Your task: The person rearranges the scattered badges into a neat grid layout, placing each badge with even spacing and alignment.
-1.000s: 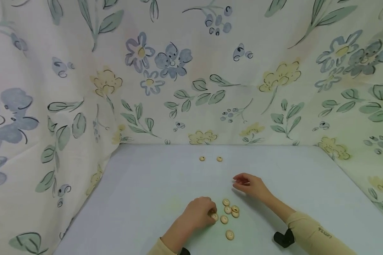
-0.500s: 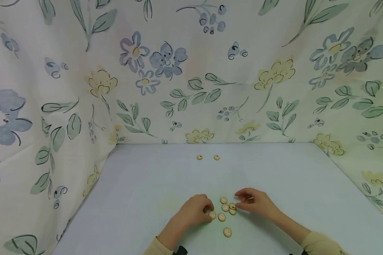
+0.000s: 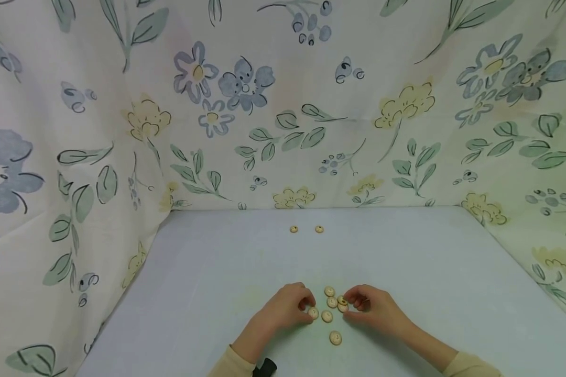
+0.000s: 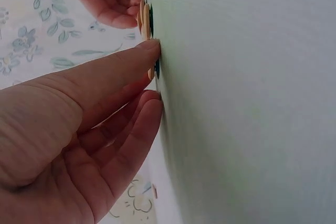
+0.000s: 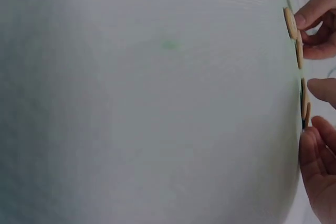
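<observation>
My left hand holds a round wooden button by its edges, thumb and fingertips on the tabletop. In the left wrist view that button shows edge-on beside the thumb. Just to the right, my right hand has thumb and fingers curled round a wooden button that overlaps another button. The right wrist view shows this overlapping pair of buttons between thumb and fingertips; how firmly they are gripped is hard to see. Between the hands lie more loose buttons.
One button lies nearer the front. Two buttons, a left one and a right one, sit side by side at the back of the white table. Floral cloth hangs behind and at both sides.
My right hand has come down and left from the table's middle to the overlapping buttons, its fingers now round them. My left hand has stayed at its button. The head view has shifted slightly.
</observation>
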